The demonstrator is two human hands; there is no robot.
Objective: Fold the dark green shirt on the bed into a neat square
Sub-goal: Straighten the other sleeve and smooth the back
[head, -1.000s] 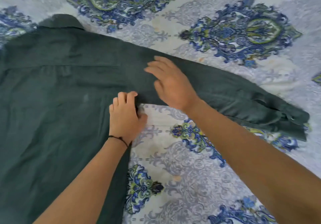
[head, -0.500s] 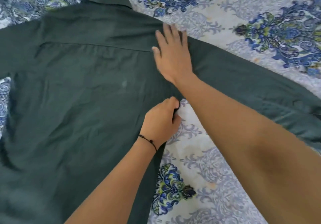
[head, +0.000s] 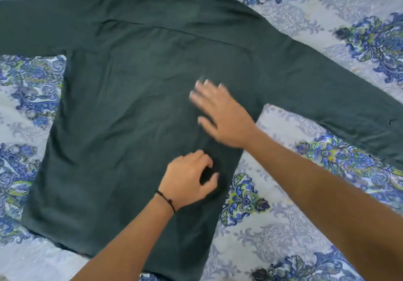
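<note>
The dark green shirt [head: 135,110] lies back-up and spread out on the bed, collar at the top edge and both sleeves stretched outwards. My right hand [head: 220,110] lies flat on the right part of the shirt's back with its fingers straight; it is blurred by motion. My left hand [head: 189,178], with a thin black cord on its wrist, sits lower on the shirt near the right side edge. Its fingers and thumb curl round a small dark bunch of the fabric.
The bedspread [head: 283,226] is pale with blue and green paisley motifs and shows on every side of the shirt. The right sleeve [head: 349,106] runs out to the right edge of the view, the left sleeve [head: 32,30] off to the left.
The view has shifted so that the whole shirt back shows. My right hand slid from the right shoulder down onto the back. My left hand moved from the armpit seam lower down the side.
</note>
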